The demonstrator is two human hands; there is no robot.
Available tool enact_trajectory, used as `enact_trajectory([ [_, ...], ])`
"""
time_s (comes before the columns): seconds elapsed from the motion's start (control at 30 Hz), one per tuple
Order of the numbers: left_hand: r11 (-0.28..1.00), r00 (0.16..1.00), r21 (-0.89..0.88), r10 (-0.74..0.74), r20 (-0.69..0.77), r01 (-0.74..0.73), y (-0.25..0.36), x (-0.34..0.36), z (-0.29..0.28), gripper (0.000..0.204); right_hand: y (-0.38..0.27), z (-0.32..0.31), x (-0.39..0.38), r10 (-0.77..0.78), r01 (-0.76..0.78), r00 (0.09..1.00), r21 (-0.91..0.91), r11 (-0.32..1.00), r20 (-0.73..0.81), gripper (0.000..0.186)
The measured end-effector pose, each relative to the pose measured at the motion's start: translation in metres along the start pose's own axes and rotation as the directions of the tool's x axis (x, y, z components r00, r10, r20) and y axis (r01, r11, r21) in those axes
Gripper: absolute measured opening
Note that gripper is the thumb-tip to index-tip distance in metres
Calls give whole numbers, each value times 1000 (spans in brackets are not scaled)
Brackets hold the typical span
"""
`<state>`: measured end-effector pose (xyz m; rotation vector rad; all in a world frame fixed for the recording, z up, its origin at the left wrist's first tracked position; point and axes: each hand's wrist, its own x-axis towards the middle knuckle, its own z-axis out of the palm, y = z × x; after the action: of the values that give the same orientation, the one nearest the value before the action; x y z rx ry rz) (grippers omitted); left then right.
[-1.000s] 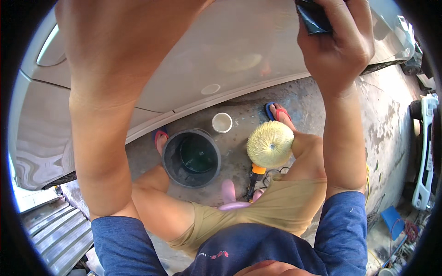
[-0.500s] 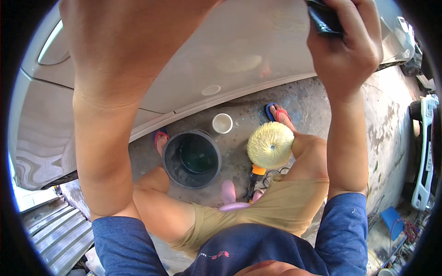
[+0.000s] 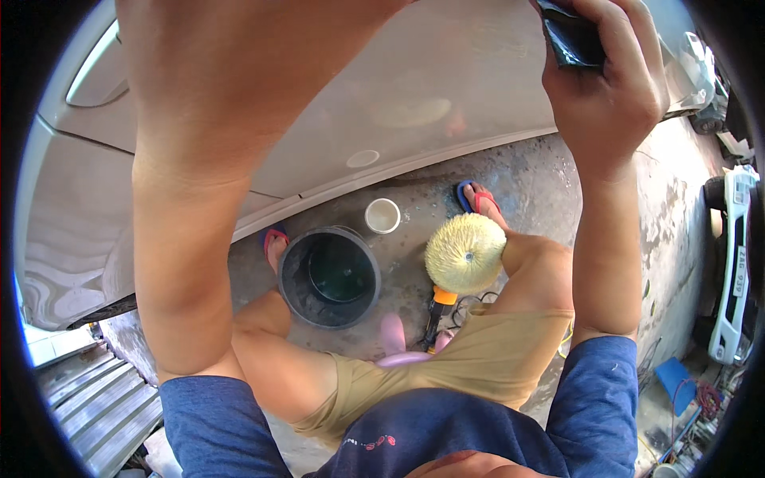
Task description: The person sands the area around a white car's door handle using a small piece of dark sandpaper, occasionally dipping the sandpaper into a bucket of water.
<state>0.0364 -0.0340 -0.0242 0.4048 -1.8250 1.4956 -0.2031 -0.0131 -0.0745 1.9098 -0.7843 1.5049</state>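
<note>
1. Far left, grey corrugated metal [image 3: 103,406] catches the light, well apart from the action.
2. Now the left hand [image 3: 247,64], raised high: its fingers run past the upper edge, so I can't tell how open it is or whether it holds anything.
3. Below, between the legs, sits a round dark-grey plastic bucket [image 3: 293,275] with dark liquid in it, ready for use, I'd say.
4. Just beside it, a small round white tub [image 3: 382,216] on the concrete.
5. Up top, the glossy pale silver-beige car panel [image 3: 446,72], faintly streaked near the right hand; how much is finished I can't tell, but I'd judge the work under way.
6. By the right leg, a shaggy cream round pad [image 3: 465,253] on a black-and-orange power tool [image 3: 440,307], lying out of hand; no work with it is under way.
7. And here's the folded, shiny black sheet [image 3: 572,38], up before the panel, pinched in the curled fingers of the right hand [image 3: 610,99]! Contact with the panel? Can't tell.
</note>
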Motion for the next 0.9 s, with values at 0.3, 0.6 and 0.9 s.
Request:
enact_trajectory([
  [0.3,1000,1000,19,12,0,-12,-2,3,-1,41,0,0,3,-40,41,999,14,999,-35,28],
  [0.6,999,1000,33,27,-2,-27,-1,3,1,41,-5,-1,5,-78,78,997,13,997,-10,28],
  [0.9,998,999,47,35,-3,-35,-1,2,0,42,-10,2,9,-63,62,998,31,998,15,26],
])
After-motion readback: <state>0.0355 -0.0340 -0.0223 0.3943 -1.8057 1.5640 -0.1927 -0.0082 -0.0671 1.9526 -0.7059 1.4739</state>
